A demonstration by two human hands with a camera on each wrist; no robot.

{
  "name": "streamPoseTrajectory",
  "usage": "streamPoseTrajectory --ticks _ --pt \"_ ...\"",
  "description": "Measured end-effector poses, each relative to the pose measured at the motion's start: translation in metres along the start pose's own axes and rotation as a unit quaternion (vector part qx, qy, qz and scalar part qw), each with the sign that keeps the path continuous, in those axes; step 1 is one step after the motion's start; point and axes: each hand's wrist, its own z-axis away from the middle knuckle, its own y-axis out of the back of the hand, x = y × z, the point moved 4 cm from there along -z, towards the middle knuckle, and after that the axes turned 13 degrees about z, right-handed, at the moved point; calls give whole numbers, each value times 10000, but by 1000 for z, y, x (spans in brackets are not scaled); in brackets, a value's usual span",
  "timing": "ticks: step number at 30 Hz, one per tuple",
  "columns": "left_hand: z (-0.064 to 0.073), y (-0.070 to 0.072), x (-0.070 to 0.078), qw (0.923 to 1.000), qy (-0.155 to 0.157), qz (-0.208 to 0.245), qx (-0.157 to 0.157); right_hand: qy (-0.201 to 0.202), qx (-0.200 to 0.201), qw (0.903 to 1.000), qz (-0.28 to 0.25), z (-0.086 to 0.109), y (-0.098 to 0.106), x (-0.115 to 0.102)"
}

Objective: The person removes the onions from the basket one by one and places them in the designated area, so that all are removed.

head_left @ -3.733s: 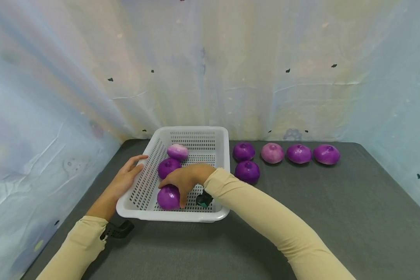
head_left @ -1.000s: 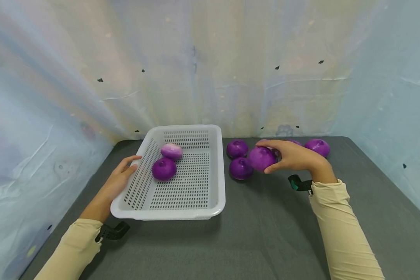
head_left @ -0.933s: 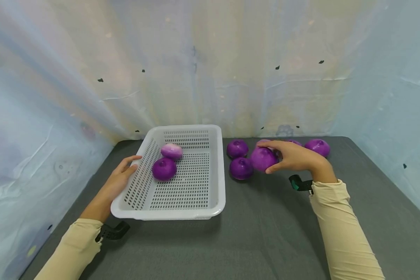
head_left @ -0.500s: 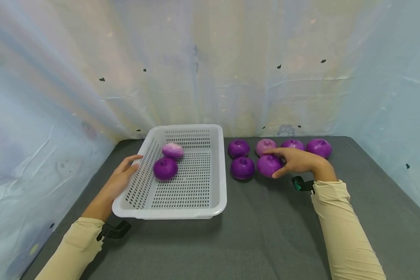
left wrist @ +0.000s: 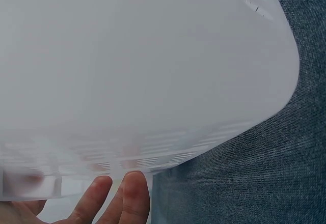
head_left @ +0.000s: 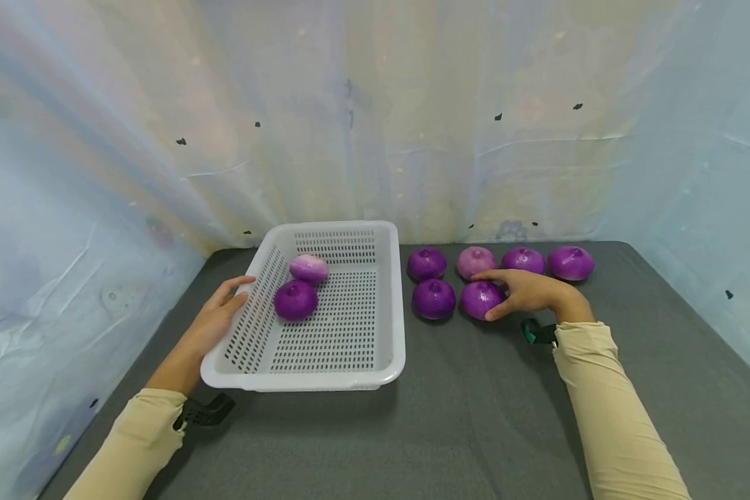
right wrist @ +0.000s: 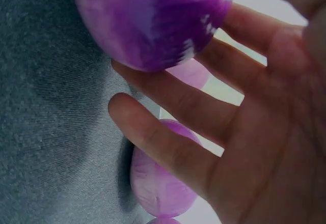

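My right hand (head_left: 531, 290) holds a purple red onion (head_left: 480, 301) between thumb and fingers, at the level of the dark table. In the right wrist view this onion (right wrist: 153, 23) lies against the fingers, two of which stretch past it. My left hand (head_left: 209, 326) rests against the left side of a white perforated plastic basket (head_left: 325, 382), fingers fairly straight. Close in the left wrist view are the basket's wall (left wrist: 142, 71) and fingertips (left wrist: 135, 188) touching near its edge. Inside the basket are a dark onion (head_left: 295, 301) and a paler onion (head_left: 309, 268) lying on its side.
Right of the basket, a back row holds a dark onion (head_left: 427, 264), a pinkish onion (head_left: 476, 262) and two more purple ones. Another dark onion (head_left: 434, 299) stands in front, left of the held one. A pale patterned curtain (head_left: 375, 125) encloses the table's back and sides.
An onion that lay near the basket's front has been carried out to the right by my right hand. Over the last second it has come down beside the front dark onion. My left hand stays put.
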Motion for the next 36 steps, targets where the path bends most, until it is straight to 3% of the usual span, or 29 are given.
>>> streamPoseTrajectory --ticks 14,23,30,36 --pt "0 1 0 10000 64 19 36 -54 94 9999 -62 -3 -1 4" --pt "-1 1 -1 10000 89 11 14 -83 191 9998 -32 9 10 -5" --pt "-1 3 -1 10000 42 -70 17 57 632 9979 141 17 36 -35" --pt "-3 3 -2 9997 134 -166 116 641 968 9932 99 11 48 -85"
